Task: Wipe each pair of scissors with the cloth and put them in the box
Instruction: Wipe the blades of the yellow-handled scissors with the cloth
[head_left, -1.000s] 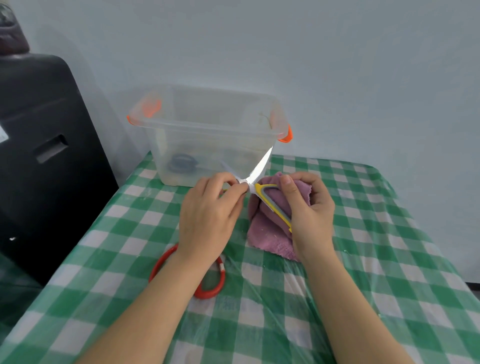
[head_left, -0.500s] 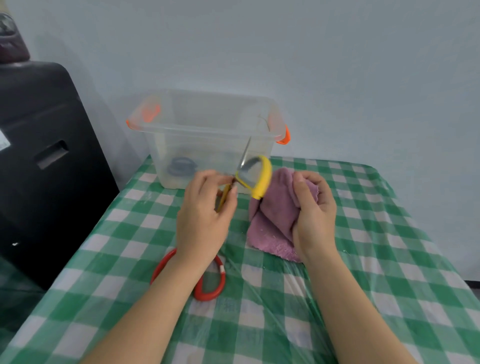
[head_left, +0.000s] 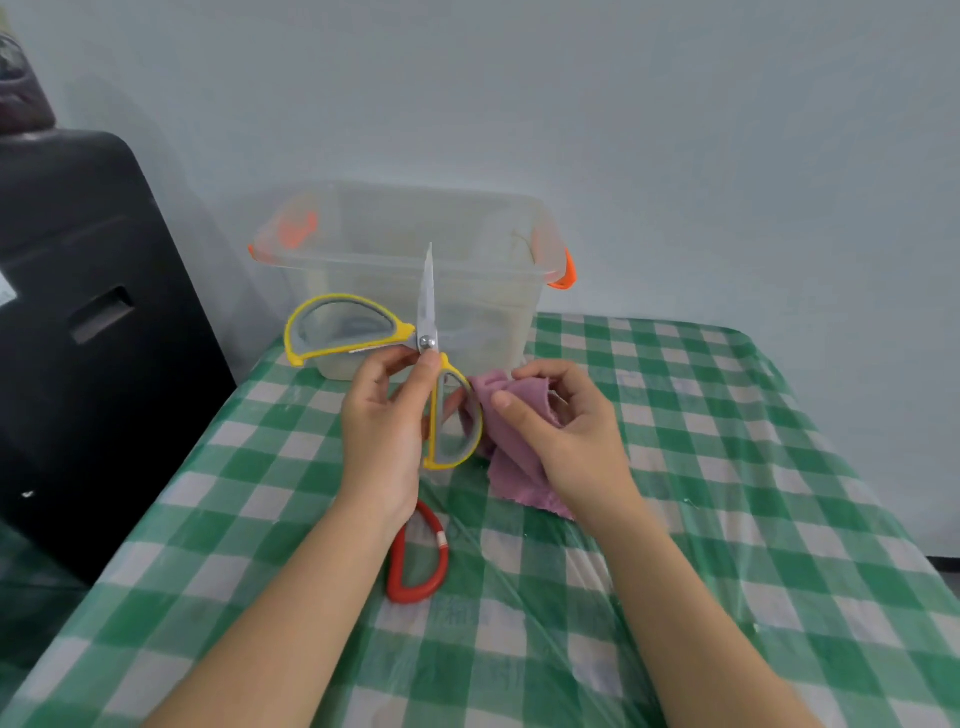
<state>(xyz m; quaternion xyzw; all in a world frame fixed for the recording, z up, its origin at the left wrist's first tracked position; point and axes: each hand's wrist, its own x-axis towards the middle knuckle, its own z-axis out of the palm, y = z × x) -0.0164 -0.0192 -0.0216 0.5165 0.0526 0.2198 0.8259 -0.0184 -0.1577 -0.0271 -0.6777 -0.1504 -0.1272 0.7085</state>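
Note:
My left hand (head_left: 384, 436) pinches the yellow-handled scissors (head_left: 427, 312) near their pivot, blade pointing up and the two handle loops spread wide apart. Just right of the lower loop, my right hand (head_left: 566, 441) grips the crumpled purple cloth (head_left: 511, 452), whose lower edge lies on the table. A clear plastic box (head_left: 483, 291) with orange latches stands behind the scissors; something dark lies inside it, blurred. Red-handled scissors (head_left: 418, 564) lie on the table partly under my left forearm, with only one handle loop showing.
The table (head_left: 727, 467) wears a green-and-white checked cloth under clear plastic film. A black case (head_left: 78, 338) stands against the table's left edge. A pale wall rises directly behind the box.
My left hand has turned the yellow scissors upright and the handles have spread apart. The cloth is off the scissors, and my right hand has loosened around it.

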